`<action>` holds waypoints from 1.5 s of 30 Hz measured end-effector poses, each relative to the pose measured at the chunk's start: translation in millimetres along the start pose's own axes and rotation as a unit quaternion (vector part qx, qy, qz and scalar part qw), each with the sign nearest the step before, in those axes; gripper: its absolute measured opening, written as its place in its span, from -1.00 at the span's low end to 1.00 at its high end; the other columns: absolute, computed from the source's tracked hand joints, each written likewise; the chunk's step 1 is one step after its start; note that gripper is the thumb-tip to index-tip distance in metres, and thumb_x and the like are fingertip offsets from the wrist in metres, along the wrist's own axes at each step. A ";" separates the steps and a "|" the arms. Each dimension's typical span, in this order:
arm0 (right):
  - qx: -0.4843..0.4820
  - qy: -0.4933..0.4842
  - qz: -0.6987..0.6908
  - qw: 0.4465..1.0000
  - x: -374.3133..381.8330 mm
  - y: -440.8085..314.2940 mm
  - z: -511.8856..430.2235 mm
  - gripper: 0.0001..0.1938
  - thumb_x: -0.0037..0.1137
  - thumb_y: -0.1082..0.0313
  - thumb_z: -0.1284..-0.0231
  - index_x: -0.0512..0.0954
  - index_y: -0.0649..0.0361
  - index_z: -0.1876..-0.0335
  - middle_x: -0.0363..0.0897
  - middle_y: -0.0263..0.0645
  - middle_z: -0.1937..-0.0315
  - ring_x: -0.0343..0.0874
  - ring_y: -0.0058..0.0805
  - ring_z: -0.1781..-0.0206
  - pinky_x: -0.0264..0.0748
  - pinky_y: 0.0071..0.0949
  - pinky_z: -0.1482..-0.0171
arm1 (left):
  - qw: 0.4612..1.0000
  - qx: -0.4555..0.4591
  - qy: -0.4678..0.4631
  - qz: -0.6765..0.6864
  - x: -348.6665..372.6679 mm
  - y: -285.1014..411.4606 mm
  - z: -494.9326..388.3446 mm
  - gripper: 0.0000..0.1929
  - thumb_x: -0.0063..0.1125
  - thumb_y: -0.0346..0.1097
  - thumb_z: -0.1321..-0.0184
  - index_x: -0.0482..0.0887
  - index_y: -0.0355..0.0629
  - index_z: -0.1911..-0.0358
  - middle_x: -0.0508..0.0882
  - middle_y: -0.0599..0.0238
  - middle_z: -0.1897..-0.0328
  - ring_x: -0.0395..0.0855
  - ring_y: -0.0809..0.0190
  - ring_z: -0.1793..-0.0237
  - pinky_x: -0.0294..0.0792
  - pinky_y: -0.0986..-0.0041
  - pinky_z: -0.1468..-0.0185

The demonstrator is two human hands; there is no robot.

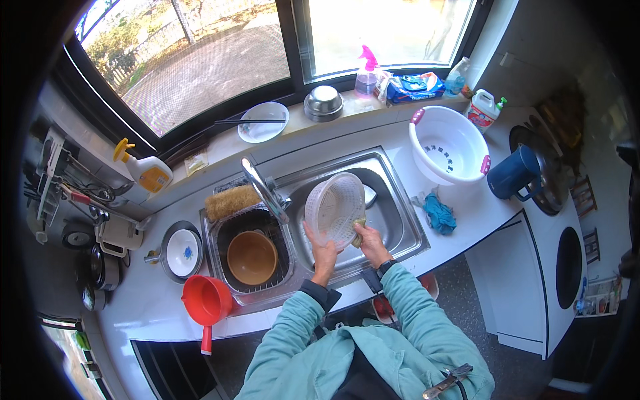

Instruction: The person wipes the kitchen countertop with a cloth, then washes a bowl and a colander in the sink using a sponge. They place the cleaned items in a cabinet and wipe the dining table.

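Observation:
A white plastic colander [327, 207] is tilted over the right basin [395, 235] of a steel double sink. My left hand [324, 254] grips its lower left rim. In my right hand [372, 243] is a yellowish-green cloth or scouring pad [359, 232], pressed against the colander's right side. Partly hidden behind the colander, a light-coloured dish [370, 195] lies in the basin. The chrome faucet [262, 190] points towards the left basin, where a brown bowl [252, 257] sits in a wire rack.
A red dipper [207, 300] stands at the counter's front left, near a pan holding a white bowl [182, 252]. To the right are a blue cloth [439, 212], a white basin [450, 142] and a blue pitcher [512, 172]. A steel bowl [324, 103] sits on the windowsill.

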State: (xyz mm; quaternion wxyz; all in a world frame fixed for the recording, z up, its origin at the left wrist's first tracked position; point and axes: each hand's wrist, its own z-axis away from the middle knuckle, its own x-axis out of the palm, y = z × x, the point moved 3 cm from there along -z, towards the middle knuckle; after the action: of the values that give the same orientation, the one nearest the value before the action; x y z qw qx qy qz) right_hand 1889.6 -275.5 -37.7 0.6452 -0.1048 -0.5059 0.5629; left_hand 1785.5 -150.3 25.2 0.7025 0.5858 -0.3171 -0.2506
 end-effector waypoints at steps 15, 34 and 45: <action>-0.153 0.139 0.295 0.933 15.5 -57.5 -27.9 -0.74 0.28 0.28 -0.21 0.63 0.35 0.15 0.69 -0.31 0.28 0.60 -0.58 0.26 0.51 -0.48 0.19 | 0.984 -0.043 -0.047 -0.164 1.2 35.5 -15.8 -0.18 -0.01 -0.53 -0.12 -0.10 -0.11 -0.48 0.54 -0.16 -0.14 0.73 -0.13 0.18 0.67 0.33 0.26; 0.022 -0.101 0.007 0.995 49.7 7.5 6.6 -0.64 0.03 0.04 -0.42 0.49 0.16 -0.08 0.64 -0.29 0.11 0.62 -0.52 0.17 0.52 -0.53 0.19 | 0.993 -0.097 0.028 0.067 -6.7 -11.5 -18.1 -0.47 -0.13 -0.43 -0.31 0.22 -0.28 -0.38 0.60 0.03 -0.02 0.69 0.22 0.29 0.57 0.50 0.34; 0.006 -0.088 0.063 0.994 44.3 2.0 17.1 -0.65 0.06 0.09 -0.42 0.50 0.29 0.01 0.62 -0.27 0.23 0.62 -0.53 0.29 0.58 -0.52 0.22 | 0.990 -0.064 0.024 0.120 9.0 -12.0 -8.7 -0.42 -0.23 -0.50 -0.28 0.09 -0.33 -0.41 0.64 0.03 0.30 0.66 0.26 0.51 0.54 0.50 0.50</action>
State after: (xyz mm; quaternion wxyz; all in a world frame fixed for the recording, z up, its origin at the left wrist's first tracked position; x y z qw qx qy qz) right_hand 1868.8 -245.4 -7.5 0.5618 -0.0822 -0.5496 0.6128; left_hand 1798.2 -153.3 13.7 0.7711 0.5027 -0.3517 -0.1705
